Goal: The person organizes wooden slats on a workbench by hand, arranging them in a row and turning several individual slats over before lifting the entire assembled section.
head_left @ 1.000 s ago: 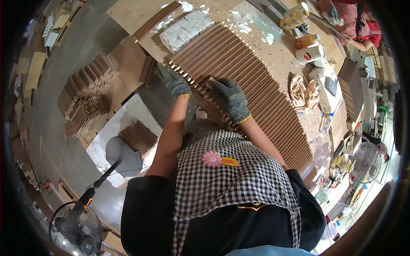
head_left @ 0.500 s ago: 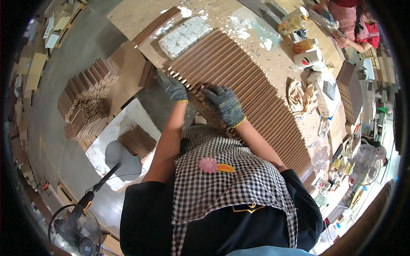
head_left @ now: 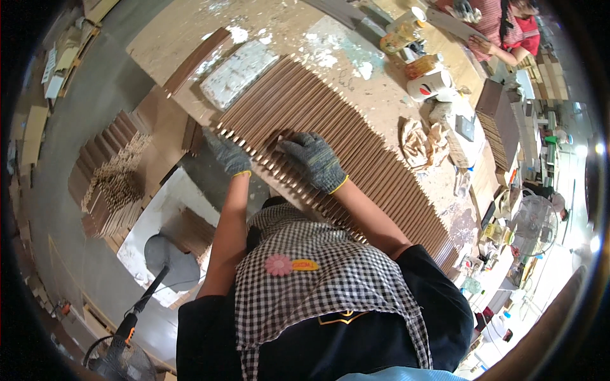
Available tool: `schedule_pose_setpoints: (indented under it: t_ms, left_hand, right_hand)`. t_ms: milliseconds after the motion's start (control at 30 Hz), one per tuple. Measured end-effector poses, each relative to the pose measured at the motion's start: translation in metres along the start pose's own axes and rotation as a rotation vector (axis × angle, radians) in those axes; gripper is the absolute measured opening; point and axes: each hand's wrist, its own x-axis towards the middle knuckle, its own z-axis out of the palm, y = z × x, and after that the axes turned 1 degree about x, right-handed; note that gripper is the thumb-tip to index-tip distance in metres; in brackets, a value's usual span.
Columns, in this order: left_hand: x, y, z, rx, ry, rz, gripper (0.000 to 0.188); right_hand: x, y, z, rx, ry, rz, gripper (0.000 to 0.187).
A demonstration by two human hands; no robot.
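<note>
A long row of brown wooden strips [head_left: 330, 120] lies packed side by side on the worktable, pale ends showing along the near edge. My right hand [head_left: 314, 160], in a grey knit glove with a yellow cuff, rests on the strips near that edge. Its fingers are bent and closed; whatever they hold is too small to make out. By the strip ends at the row's left corner is my left hand [head_left: 227, 154], gloved alike and slightly blurred. The fingers stretch toward the far left, with nothing visible in them.
A white paint-smeared block [head_left: 238, 75] touches the row's far left end. Crumpled brown paper [head_left: 422, 145], a white cup [head_left: 429, 86] and bottles stand beyond. Stacked brown boards [head_left: 111, 168] are at left, above a standing fan [head_left: 121, 359]. A co-worker [head_left: 492, 41] works at far right.
The whole view has shifted, so the table appears farther left. My right hand has slid inward over the strips, away from their ends. My left hand stays by the row's left corner.
</note>
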Motion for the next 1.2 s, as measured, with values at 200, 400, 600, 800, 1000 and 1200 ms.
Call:
schedule_pose_setpoints:
  t_ms: [200,400,600,800,1000,1200]
  left_hand:
    - [0.007,-0.017,0.002,-0.006,0.070,0.012,0.054]
    - [0.005,-0.010,0.010,-0.429,0.080,-0.070,0.056]
    - [0.007,-0.012,0.007,-0.099,0.074,0.054,0.055]
    - [0.002,0.009,0.001,-0.095,0.051,-0.087,0.055]
    - [0.007,-0.004,0.004,-0.466,0.069,-0.070,0.054]
    - [0.006,-0.001,0.002,0.110,0.078,0.109,0.055]
  right_hand:
    - [0.031,0.107,-0.037,-0.159,0.202,0.194,0.015]
    - [0.037,0.132,-0.047,-0.132,0.464,0.332,0.018]
    - [0.008,0.016,-0.013,0.001,0.279,-0.066,0.032]
    - [0.020,0.065,-0.018,0.076,0.218,0.035,0.024]
    - [0.039,0.173,-0.045,-0.152,0.426,0.386,0.020]
    - [0.039,0.116,-0.038,-0.010,0.344,0.438,0.025]
